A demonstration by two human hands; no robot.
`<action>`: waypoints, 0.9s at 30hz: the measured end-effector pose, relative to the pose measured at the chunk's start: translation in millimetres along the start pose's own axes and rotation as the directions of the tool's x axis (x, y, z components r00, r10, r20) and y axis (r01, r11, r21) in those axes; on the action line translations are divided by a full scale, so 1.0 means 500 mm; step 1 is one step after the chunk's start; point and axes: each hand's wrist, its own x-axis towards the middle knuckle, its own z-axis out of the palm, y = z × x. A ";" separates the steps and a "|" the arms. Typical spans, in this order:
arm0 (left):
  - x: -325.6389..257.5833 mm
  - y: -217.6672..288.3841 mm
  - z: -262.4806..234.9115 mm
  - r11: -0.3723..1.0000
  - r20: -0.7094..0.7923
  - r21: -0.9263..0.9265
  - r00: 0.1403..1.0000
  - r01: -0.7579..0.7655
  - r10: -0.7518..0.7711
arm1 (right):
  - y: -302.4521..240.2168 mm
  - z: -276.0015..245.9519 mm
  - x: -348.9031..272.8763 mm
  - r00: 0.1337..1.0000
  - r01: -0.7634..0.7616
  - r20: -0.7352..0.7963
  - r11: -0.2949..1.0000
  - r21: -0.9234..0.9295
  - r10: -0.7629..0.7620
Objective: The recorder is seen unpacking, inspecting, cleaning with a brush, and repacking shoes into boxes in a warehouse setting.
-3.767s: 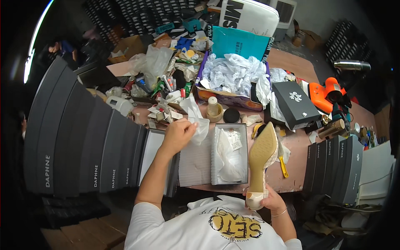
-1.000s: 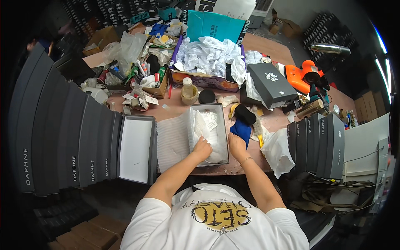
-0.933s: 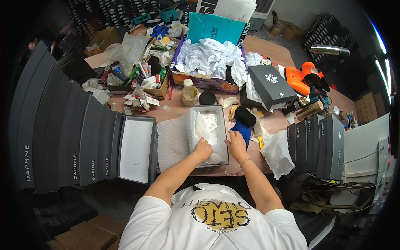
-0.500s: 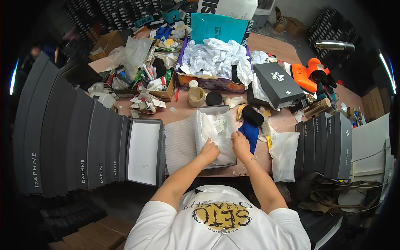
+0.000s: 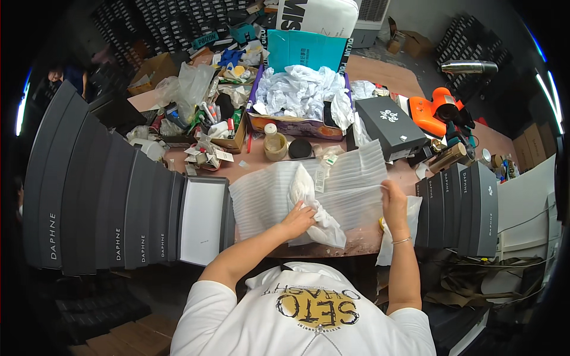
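Observation:
A ribbed sheet of white translucent foam wrap [image 5: 255, 199] spreads over the near middle of the table. On it lies a white, paper-wrapped bundle [image 5: 303, 185], with crumpled wrapping trailing toward me. My left hand [image 5: 298, 221] has its fingers curled over the bundle's middle, holding it. My right hand [image 5: 394, 204], pinched closed, holds the raised right edge of the foam wrap. White tags [image 5: 321, 178] rest beside the bundle. The foam hides the open box that showed beneath it earlier.
An open grey box lid [image 5: 203, 219] stands left, beside a row of dark shoeboxes [image 5: 101, 196]. More shoeboxes [image 5: 457, 207] line the right. Behind are a carton of crumpled white paper [image 5: 303, 95], a jar [image 5: 275, 145], a grey box [image 5: 389, 127] and an orange tool [image 5: 427, 115].
My right hand has moved right, drawing the foam wrap out across the box and covering the blue cloth. My left hand stays on the bundle, which now lies on top of the foam.

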 end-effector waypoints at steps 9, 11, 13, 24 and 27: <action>0.012 -0.001 0.055 0.987 0.300 0.090 0.941 0.136 -0.157 | -0.099 0.043 0.003 0.978 0.206 0.036 0.920 -0.333 -0.206; -0.025 0.040 -0.014 0.971 0.098 0.039 0.967 0.235 -0.237 | -0.140 0.083 -0.023 0.956 0.250 0.158 0.968 -0.001 -0.247; -0.098 0.062 -0.114 0.951 -0.246 -0.107 0.919 0.291 -0.308 | -0.170 0.141 -0.074 0.884 0.003 0.456 0.977 0.212 -0.102; -0.275 -0.025 -0.024 -0.159 0.088 -0.979 0.430 -0.131 -0.898 | -0.072 0.421 -0.218 0.863 -0.228 0.494 0.956 0.187 0.109; -0.248 0.021 -0.082 -0.156 0.033 -0.966 0.503 -0.204 -0.863 | -0.071 0.445 -0.219 0.788 -0.139 0.611 0.989 0.056 0.076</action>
